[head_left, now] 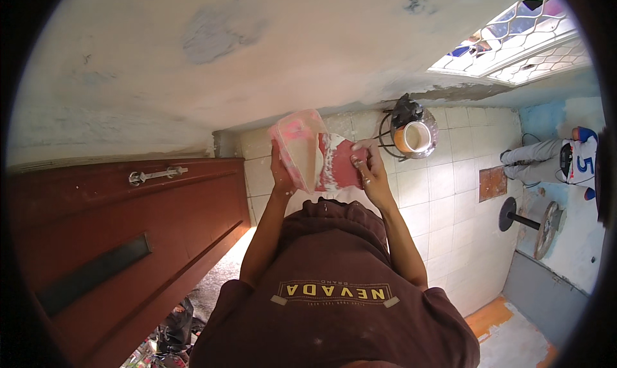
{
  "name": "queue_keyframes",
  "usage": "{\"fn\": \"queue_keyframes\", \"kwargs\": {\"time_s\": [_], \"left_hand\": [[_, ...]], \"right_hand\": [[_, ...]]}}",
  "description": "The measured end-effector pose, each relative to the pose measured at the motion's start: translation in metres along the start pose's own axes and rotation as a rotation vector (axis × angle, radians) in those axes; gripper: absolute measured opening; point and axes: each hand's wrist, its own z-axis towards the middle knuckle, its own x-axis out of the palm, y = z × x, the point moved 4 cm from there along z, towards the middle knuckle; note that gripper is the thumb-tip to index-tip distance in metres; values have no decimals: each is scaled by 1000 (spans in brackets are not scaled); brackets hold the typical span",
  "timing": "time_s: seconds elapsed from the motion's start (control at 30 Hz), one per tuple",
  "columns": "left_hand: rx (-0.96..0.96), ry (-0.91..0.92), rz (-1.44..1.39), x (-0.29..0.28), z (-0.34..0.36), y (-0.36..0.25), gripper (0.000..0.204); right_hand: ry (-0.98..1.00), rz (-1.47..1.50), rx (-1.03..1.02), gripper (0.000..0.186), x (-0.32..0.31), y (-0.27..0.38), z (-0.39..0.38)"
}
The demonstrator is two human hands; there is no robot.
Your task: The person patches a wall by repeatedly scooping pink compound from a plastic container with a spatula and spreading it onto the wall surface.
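The left hand (281, 174) grasps the near left side of the pink plastic tub (298, 125), its fingers wrapped round the wall. The right hand (369, 169), just right of the tub, has its fingers clasped on a red spreader (344, 169), whose left edge reaches over the tub's opening. A band of white paste (328, 162) runs down that edge, so the tool seems loaded, or partly scraped clean; which of the two I cannot tell. The paste is on the spreader and in the tub, and neither tool nor tub touches the wall (160, 66) beyond the tub.

That wall looks partly worked: much of it is a pale, even coat, but a large grey patch (222, 34) beyond and left of the tub, a smaller dark spot (419, 6) beyond and right, and a rough grey strip (466, 91) to the right appear unfinished. A bucket (418, 136) stands right of the tub on the tiled floor (440, 188).
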Motion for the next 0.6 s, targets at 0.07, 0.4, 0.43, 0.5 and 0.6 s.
{"fn": "queue_keyframes", "kwargs": {"time_s": [0.07,0.4,0.43,0.5,0.6], "left_hand": [[1,7,-49,14,6,16,73],[-86,115,-69,100,21,84,79],[-86,171,-88,107,24,91,76],[-102,199,-99,112,27,105,75],[-119,102,-104,116,30,126,80]], "right_hand": [[63,-143,-72,21,-12,10,-1],[212,-131,-106,50,-123,54,0],[147,-103,-106,48,-128,52,2],[-16,-85,-174,23,-144,40,12],[-96,-180,191,17,-168,44,11]]}}
